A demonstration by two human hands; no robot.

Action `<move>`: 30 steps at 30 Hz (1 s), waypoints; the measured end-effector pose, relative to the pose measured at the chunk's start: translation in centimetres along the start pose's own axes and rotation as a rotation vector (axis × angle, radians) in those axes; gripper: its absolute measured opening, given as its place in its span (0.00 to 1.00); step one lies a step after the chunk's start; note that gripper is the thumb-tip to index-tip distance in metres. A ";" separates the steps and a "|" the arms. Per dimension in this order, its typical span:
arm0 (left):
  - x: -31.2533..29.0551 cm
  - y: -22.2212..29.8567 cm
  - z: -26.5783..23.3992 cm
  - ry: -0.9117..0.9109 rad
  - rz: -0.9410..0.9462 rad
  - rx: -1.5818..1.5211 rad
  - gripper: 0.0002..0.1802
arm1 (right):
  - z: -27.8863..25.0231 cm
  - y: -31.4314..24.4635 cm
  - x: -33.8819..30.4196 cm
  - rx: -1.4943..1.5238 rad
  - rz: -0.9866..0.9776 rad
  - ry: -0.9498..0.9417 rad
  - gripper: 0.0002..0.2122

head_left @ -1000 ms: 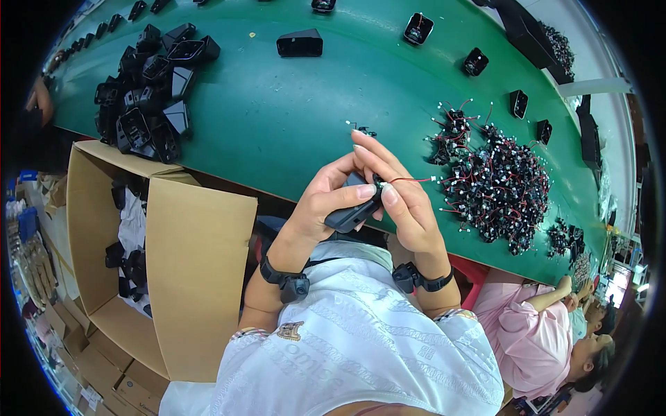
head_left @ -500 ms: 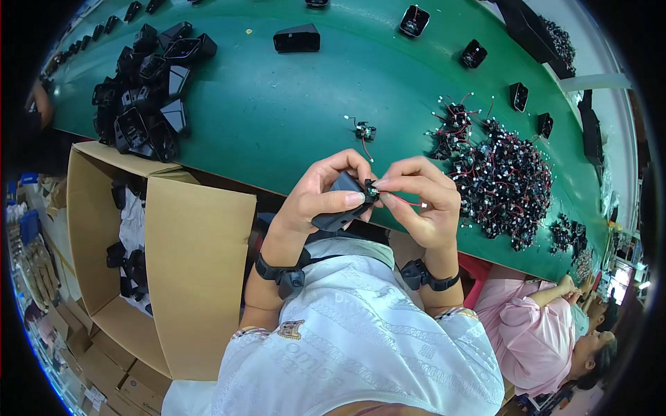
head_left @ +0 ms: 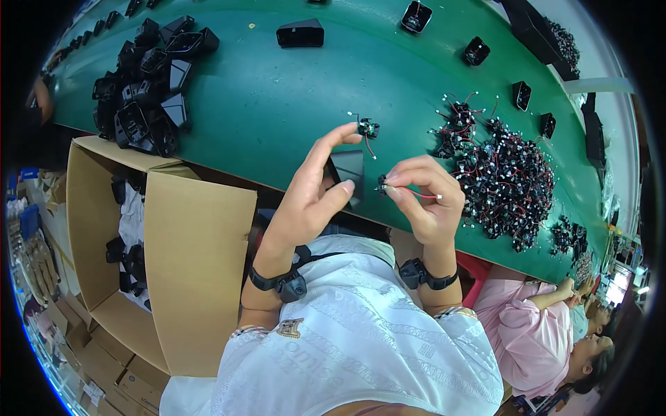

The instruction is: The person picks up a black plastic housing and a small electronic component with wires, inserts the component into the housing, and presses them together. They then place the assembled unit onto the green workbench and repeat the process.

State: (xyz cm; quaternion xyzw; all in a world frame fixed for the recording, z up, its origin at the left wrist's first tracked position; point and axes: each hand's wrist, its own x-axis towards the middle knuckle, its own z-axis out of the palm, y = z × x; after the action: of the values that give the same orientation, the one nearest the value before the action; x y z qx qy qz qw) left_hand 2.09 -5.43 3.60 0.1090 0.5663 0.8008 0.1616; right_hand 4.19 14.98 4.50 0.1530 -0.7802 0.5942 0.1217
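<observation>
My left hand (head_left: 309,184) is open, thumb and fingers apart, beside a dark grey plastic housing (head_left: 350,168) at the table's near edge. The fingers partly cover that housing. Its fingertips reach close to a small circuit-board module (head_left: 368,128) with a red wire, lying on the green table; whether they touch it I cannot tell. In a pinch, my right hand (head_left: 431,197) holds another small black module (head_left: 382,184). Red wires with a white plug trail from this one to the right, across the fingers.
A heap of wired modules (head_left: 503,184) covers the table's right side. Black housings (head_left: 142,90) are piled at the left, and single ones (head_left: 300,33) stand farther back. An open cardboard box (head_left: 201,270) stands below the left edge. A person in pink (head_left: 524,333) sits at the right.
My left hand has let go of the housing and opened, its fingers reaching farther over the table. The housing now rests at the table edge. My right hand has drawn slightly right with the module.
</observation>
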 end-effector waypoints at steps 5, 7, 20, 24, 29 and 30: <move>0.5 -0.9 -0.3 0.012 0.053 0.124 0.28 | 1.4 1.0 -0.9 0.345 0.226 0.072 0.05; 0.7 -0.6 -0.2 0.112 0.139 0.317 0.19 | 1.4 1.1 -1.0 0.407 0.278 0.091 0.05; 0.6 -1.2 0.8 0.113 0.125 0.321 0.12 | 2.1 1.3 -1.1 0.313 0.311 0.045 0.05; 1.3 -1.5 0.1 0.021 -0.008 0.149 0.13 | 0.5 0.5 -0.1 0.008 -0.020 0.044 0.06; 1.5 -2.0 -0.6 -0.116 -0.189 -0.116 0.22 | -0.5 0.5 0.3 -0.101 -0.278 -0.067 0.08; 1.6 -2.0 -0.6 -0.132 -0.183 -0.111 0.22 | -0.6 0.4 0.4 -0.111 -0.286 -0.054 0.08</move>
State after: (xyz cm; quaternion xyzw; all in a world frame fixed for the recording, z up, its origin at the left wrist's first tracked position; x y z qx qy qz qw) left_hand 0.69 -4.79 1.48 0.1003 0.5169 0.8039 0.2766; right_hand 3.61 15.65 4.43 0.2716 -0.7850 0.5225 0.1924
